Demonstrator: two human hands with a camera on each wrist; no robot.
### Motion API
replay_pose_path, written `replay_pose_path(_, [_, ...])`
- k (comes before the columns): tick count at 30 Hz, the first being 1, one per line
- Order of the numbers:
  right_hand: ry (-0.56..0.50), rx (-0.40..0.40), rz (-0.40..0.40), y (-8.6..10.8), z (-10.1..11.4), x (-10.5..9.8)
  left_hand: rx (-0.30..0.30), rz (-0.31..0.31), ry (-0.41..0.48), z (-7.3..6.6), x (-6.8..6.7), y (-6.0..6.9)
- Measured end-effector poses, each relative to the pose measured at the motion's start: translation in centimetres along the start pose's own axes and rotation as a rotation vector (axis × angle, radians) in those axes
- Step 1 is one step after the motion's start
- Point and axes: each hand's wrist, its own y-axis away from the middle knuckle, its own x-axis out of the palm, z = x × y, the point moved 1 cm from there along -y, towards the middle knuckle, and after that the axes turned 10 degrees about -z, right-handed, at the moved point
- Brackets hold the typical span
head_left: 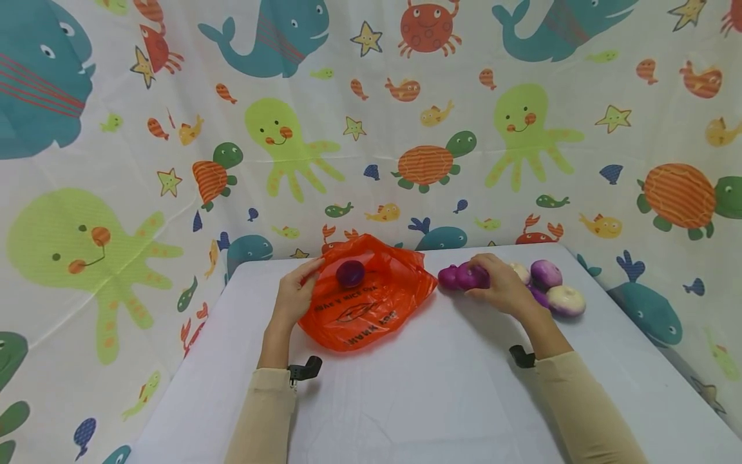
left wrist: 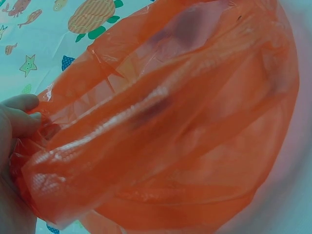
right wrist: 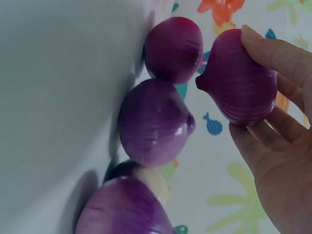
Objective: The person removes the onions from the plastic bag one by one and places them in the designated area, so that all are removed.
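My left hand (head_left: 294, 293) pinches the left edge of an orange plastic bag (head_left: 348, 325) that lies spread on the table. A dark purple onion (head_left: 350, 274) shows at the bag's opening. Dark shapes show dimly through the film (left wrist: 195, 146) in the left wrist view. To the right of the bag, my right hand (head_left: 501, 283) grips a red onion (right wrist: 243, 78), thumb on one side and fingers on the other. In the right wrist view it is held clear of the table, close to another red onion (right wrist: 174, 48).
Beyond my right hand, near the table's right edge, sit a purple onion (head_left: 546, 274) and a white-and-purple turnip-like vegetable (head_left: 566, 301), with others partly hidden. A curtain (head_left: 371, 116) printed with sea animals hangs behind the white table (head_left: 417, 399).
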Motion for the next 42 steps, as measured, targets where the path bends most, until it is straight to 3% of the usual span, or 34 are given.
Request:
replay_pose_path(13, [-0.017, 0.008, 0.094, 0.8, -0.8, -2.0, -0.018, 0.009, 0.006, 0.1, 0.1, -0.2])
replay_pose_path(19, [-0.001, 0.02, 0.155, 1.2, -1.2, -2.1, -0.027, 0.014, 0.002, 0.0, 0.0, -0.1])
replay_pose_path(27, [0.031, 0.013, 0.189, 1.4, -1.3, -2.3, -0.016, 0.012, -0.009, 0.0, 0.0, -0.1])
replay_pose_path(42, [0.056, 0.07, 0.265, 1.7, -1.7, -2.5, -0.008, 0.012, -0.001, 0.2, 0.1, 0.1])
